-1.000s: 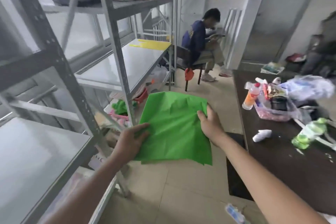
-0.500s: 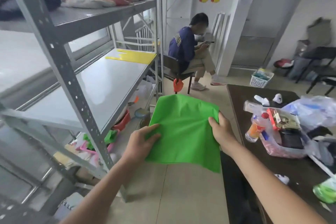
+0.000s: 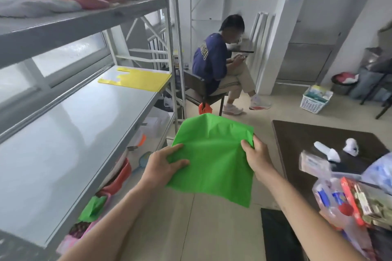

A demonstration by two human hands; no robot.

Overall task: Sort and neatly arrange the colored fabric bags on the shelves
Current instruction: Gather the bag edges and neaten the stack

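Note:
I hold a flat green fabric bag [image 3: 212,154] in the air in front of me, above the floor. My left hand [image 3: 163,165] pinches its left edge, thumb on top. Its right edge is gripped by my right hand [image 3: 254,159]. A yellow bag [image 3: 137,79] lies flat at the far end of the grey middle shelf [image 3: 74,133] on my left. Pink and white fabric [image 3: 63,0] lies on the upper shelf. Another green bag [image 3: 93,207] shows on the lowest level, among pink things.
A dark table [image 3: 301,146] with plastic bags, packets and white items stands on the right. A person sits on a chair [image 3: 220,70] ahead, by the shelf's end. A white basket [image 3: 316,99] and a bin stand on the floor beyond.
My view has swung forward along the shelf, and both hands have carried the green bag up and ahead. The grip on both edges is unchanged.

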